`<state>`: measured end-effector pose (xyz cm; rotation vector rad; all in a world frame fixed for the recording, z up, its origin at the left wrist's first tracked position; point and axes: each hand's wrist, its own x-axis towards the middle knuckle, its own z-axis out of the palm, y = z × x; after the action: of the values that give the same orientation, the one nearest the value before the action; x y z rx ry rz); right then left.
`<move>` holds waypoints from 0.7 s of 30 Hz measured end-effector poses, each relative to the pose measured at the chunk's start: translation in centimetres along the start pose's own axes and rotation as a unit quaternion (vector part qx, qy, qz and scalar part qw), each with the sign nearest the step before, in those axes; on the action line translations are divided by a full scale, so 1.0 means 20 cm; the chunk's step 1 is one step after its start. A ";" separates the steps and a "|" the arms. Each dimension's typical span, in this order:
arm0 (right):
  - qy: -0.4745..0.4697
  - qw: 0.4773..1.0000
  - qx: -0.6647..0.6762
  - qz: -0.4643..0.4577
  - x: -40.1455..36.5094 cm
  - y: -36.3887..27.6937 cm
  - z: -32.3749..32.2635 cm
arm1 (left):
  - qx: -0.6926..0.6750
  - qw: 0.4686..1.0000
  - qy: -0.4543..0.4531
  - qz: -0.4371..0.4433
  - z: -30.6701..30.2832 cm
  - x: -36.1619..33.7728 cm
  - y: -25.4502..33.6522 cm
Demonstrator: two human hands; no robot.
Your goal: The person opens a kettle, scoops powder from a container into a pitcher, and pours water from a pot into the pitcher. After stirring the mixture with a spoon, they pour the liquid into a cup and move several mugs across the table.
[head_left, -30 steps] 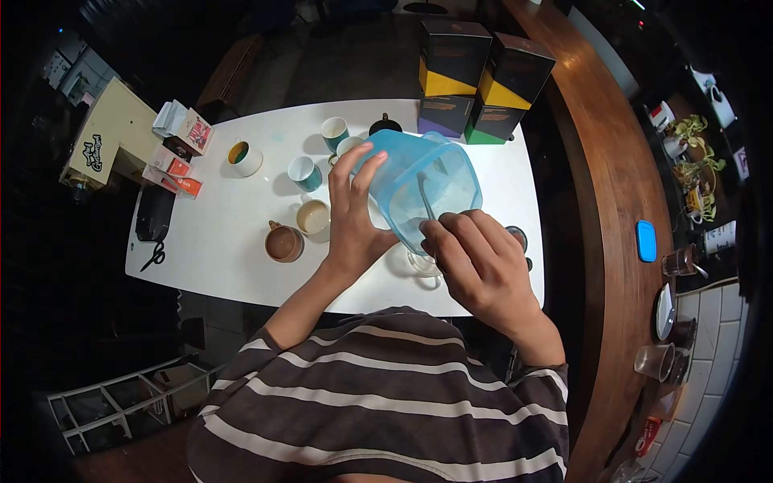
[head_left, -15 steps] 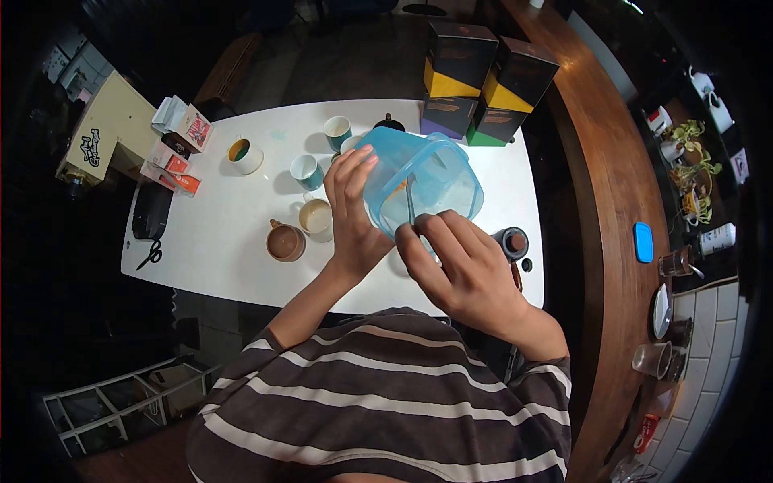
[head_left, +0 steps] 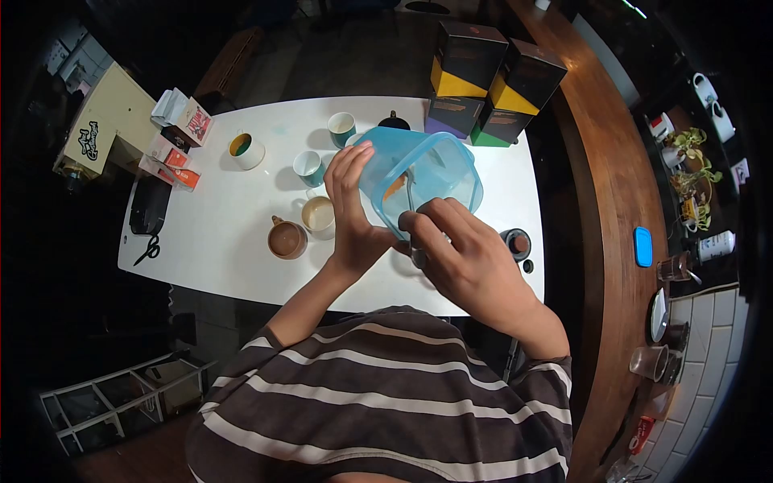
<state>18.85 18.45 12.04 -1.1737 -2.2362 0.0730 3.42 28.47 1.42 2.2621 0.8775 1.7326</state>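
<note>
A translucent blue plastic container (head_left: 439, 165) is tilted above the white table, its opening turned toward me. My left hand (head_left: 352, 213) grips its left side, thumb near the lower rim and fingers along the wall. With my right hand (head_left: 467, 262) I hold a metal utensil (head_left: 411, 189) that reaches into the container; its working end is hard to make out. Something orange (head_left: 394, 188) shows inside, near the utensil. Left of the container stand a brown mug (head_left: 287, 239), a cream mug (head_left: 319, 216) and a light blue cup (head_left: 308, 167).
Stacked black boxes (head_left: 471, 56) stand at the table's back right. A dark jar (head_left: 516, 243) is right of my right hand. A white mug (head_left: 246, 150), scissors (head_left: 148, 249) and packets (head_left: 181, 121) are on the left. A wooden counter (head_left: 600, 161) runs along the right.
My right hand has shifted slightly, and more of the utensil's handle shows below its fingers. The container has tilted a little. The whole view has moved slightly.
</note>
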 end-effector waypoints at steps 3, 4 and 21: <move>0.013 0.999 -0.042 -0.009 0.00 0.00 -0.04 | 0.000 1.000 -0.012 0.003 -0.01 0.00 -0.01; 0.022 0.999 -0.041 -0.007 0.00 0.00 -0.06 | -0.003 1.000 -0.022 0.008 -0.01 0.00 -0.02; 0.005 0.994 -0.073 -0.076 -0.09 0.01 -0.05 | -0.076 0.991 -0.112 0.024 -0.08 0.02 -0.02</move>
<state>20.21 16.91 11.85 -1.0697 -2.3466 -0.1595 1.85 28.73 2.05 2.3322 0.6286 1.4709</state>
